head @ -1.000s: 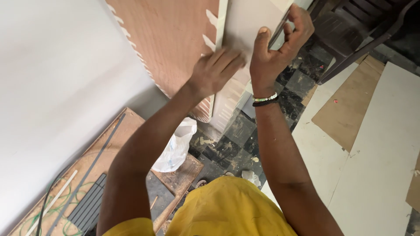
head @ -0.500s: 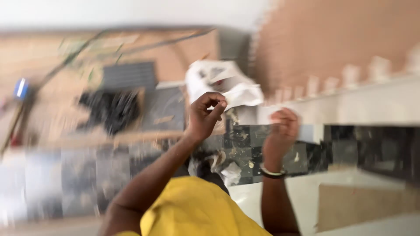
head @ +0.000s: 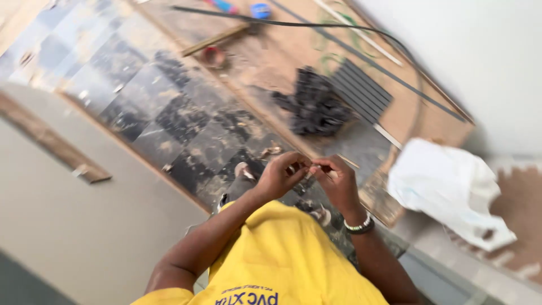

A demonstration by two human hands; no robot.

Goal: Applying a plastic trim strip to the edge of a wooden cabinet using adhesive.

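Something thin and small sits pinched between my two hands, right in front of my chest and above the dark tiled floor [head: 186,121]; blur keeps me from telling what it is. My left hand [head: 280,176] and my right hand [head: 337,183] meet fingertip to fingertip, both curled tight around that small piece [head: 316,168], so neither is nearer than the other. Its long axis, as far as I can judge, runs across from one hand to the other. A banded bracelet [head: 361,226] circles my right wrist. Off to the right lies a crumpled white plastic bag [head: 451,192], and beyond my hands a heap of black parts [head: 316,107] rests on a brown board [head: 395,107].
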